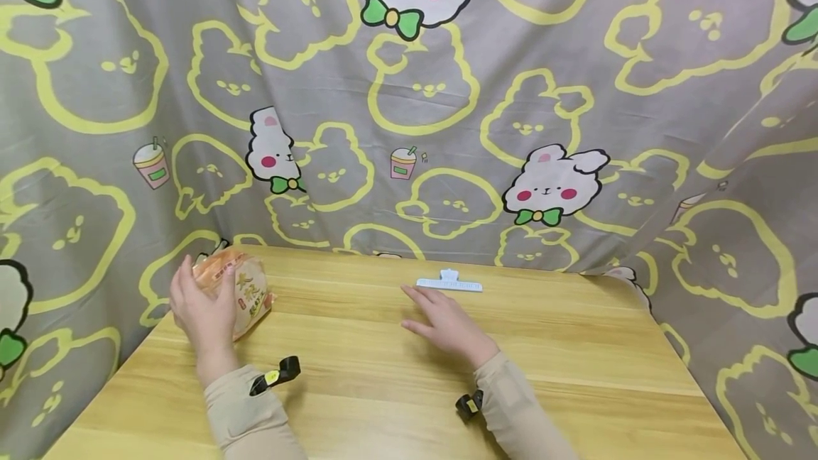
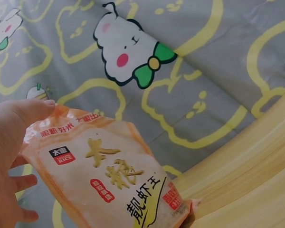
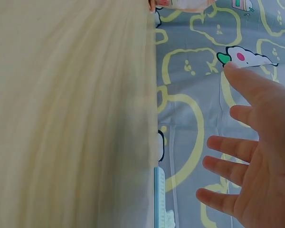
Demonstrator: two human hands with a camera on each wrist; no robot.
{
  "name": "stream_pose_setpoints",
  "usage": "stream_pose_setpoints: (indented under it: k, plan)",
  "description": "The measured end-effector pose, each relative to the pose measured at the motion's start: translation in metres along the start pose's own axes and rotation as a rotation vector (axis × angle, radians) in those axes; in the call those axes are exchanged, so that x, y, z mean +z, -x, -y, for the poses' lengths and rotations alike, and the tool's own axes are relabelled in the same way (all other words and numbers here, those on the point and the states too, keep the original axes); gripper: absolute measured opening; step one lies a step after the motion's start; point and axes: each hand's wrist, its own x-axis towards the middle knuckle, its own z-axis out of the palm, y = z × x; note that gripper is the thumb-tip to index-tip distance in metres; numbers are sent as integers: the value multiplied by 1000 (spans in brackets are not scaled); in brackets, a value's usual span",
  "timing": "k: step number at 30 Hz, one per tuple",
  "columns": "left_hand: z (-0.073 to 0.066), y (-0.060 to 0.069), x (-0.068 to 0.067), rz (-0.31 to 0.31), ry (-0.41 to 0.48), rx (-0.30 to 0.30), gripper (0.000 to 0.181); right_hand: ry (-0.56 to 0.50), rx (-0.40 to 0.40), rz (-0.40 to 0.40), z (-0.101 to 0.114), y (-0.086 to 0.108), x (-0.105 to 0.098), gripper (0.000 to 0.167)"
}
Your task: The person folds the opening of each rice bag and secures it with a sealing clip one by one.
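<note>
At the table's left side stands an orange and cream bag of rice [image 1: 252, 297], tilted, with large gold and dark characters on its front. My left hand [image 1: 207, 307] grips its upper part. In the left wrist view the thumb lies on the upper edge of the bag [image 2: 104, 166], while the other fingers are partly hidden behind it. Toward the back of the table lies a light blue bag clip [image 1: 449, 282] with a long ruled edge. My right hand [image 1: 444, 321] hovers just in front of the clip, fingers spread, holding nothing; the right wrist view also shows them apart.
The wooden table [image 1: 358, 375] has its back edge against a grey patterned curtain [image 1: 447, 112], which also hangs along both sides. Black camera mounts [image 1: 469, 405] sit at both wrists.
</note>
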Motion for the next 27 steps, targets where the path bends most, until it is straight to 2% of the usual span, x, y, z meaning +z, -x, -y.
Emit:
stream_pose_setpoints:
  k: [14, 23, 27]
  plan:
    - [9, -2, 9, -19, 114, -28, 73, -54, -17, 2, 17, -22, 1, 67]
    - [16, -1, 17, -87, 167, 48, 75, -55, -45, 13, 28, -37, 10, 68]
    - [16, 0, 20, -104, 185, 60, 76, -63, -60, 26, 35, -43, 14, 67]
